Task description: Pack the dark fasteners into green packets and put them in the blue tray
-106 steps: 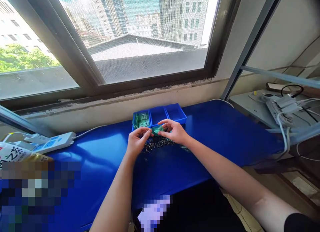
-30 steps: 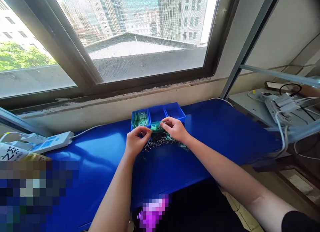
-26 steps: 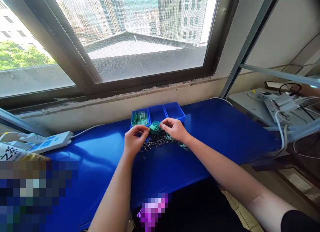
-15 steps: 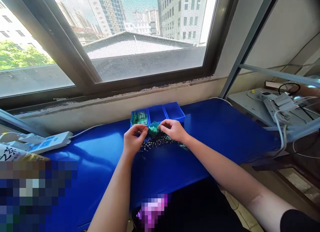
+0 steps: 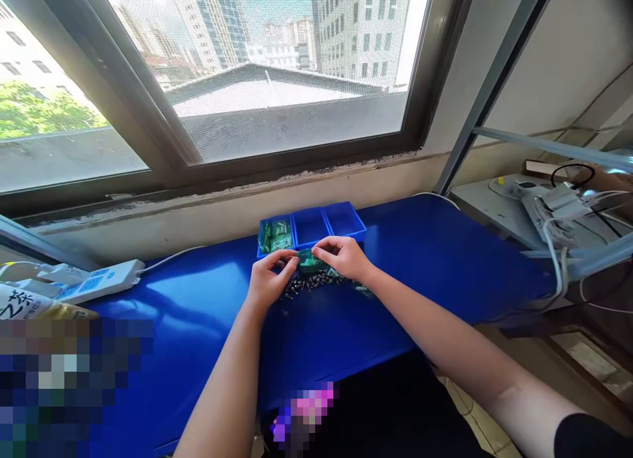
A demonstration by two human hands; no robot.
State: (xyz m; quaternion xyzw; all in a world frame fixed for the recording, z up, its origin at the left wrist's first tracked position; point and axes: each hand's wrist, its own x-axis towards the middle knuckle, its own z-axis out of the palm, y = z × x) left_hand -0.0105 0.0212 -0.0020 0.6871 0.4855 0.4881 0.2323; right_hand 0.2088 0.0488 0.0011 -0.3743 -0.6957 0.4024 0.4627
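Note:
A small green circuit board is held between both hands above the table. My left hand pinches its left edge with thumb and fingers. On its upper right, my right hand grips it with thumb and forefinger. Just under the board lies a pile of small black-and-silver parts, too small to name for certain. Beside my right wrist are a few green pieces. Behind the hands stands a blue three-compartment bin; its left compartment holds several green boards.
The blue table runs below a window. A white power strip and a package lie at left. To the right are a metal frame post, a side table with white adapters and cables, and another person's hand.
The circuit board has been tilted and turned, and now shows a flatter, wider face. My left hand has shifted slightly right; my right hand stays almost in place.

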